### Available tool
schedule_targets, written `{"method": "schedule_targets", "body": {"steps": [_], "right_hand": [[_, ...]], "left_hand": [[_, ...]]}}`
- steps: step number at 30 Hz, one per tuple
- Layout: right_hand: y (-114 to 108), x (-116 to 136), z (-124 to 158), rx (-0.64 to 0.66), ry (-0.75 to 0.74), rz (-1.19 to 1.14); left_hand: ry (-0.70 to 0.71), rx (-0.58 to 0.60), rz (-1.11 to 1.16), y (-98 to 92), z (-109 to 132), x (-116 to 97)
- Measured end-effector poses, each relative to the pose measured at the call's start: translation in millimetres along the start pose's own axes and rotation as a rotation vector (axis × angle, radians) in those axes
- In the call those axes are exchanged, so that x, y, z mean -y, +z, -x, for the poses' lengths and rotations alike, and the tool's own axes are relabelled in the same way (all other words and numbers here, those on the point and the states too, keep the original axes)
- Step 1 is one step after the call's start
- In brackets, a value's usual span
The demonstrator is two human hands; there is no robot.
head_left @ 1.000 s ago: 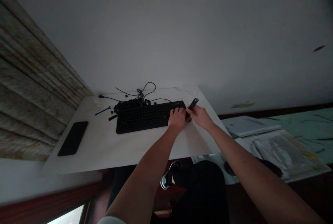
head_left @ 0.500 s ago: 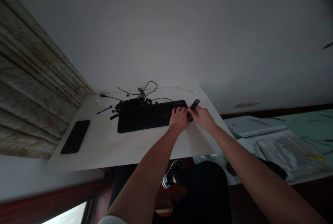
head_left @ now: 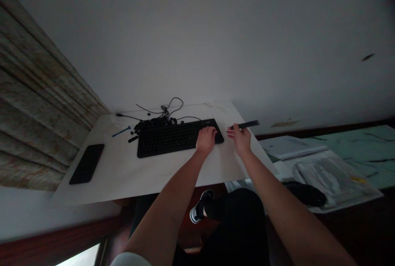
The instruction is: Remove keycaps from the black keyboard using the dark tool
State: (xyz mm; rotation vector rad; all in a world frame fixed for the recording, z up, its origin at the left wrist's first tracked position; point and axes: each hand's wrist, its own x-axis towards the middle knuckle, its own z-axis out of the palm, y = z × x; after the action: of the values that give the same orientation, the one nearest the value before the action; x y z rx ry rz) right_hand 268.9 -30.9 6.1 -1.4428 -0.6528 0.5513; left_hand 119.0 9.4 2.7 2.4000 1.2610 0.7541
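Two hands rest at the right end of the white counter in the head view. The left hand lies on the right end of a black keyboard, its grip apart and clamped on nothing. The right hand is just beyond the keyboard, its grip together, pinching a slim black stick that juts past the counter's right edge. Loose black keycaps are heaped along the keyboard's back edge, tangled with a black cable near the counter's far edge. A blue tool lies left of the keyboard, and a black phone sits near the counter's left edge. Beyond the right edge lie a booklet and a clear plastic sleeve.
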Motion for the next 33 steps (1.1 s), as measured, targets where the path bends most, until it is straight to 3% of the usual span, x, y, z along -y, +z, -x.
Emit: {"method": "schedule_targets", "body": {"steps": [4, 9, 12, 17, 26, 29, 33], "right_hand": [[-5.0, -28.1, 15.9, -0.111, -0.032, 0.002], [-3.4, -27.5, 18.2, -0.095, -0.09, 0.163], [-3.7, -24.9, 17.4, -0.069, -0.078, 0.228], [-5.0, -26.2, 17.1, -0.085, -0.073, 0.261], [-1.9, -25.2, 18.7, -0.117, -0.034, 0.088], [-2.5, -26.7, 16.7, -0.146, -0.017, -0.009], [-3.2, -28.8, 14.5, -0.17, 0.02, -0.077]], "left_hand": [[-0.006, -0.071, 0.045, 1.7, 2.8, -0.6], [-0.035, -0.162, 0.168, -3.3, 8.2, 0.3], [-0.082, -0.232, 0.278, -19.4, 14.7, 13.7], [-0.158, -0.264, 0.332, -77.2, 35.3, 72.1], [-0.532, -0.348, 0.109, -201.8, 92.1, 205.4], [-0.655, -0.324, 0.038, -228.0, 104.7, 238.1], [-0.738, -0.269, -0.027, -244.0, 110.8, 265.7]]}}
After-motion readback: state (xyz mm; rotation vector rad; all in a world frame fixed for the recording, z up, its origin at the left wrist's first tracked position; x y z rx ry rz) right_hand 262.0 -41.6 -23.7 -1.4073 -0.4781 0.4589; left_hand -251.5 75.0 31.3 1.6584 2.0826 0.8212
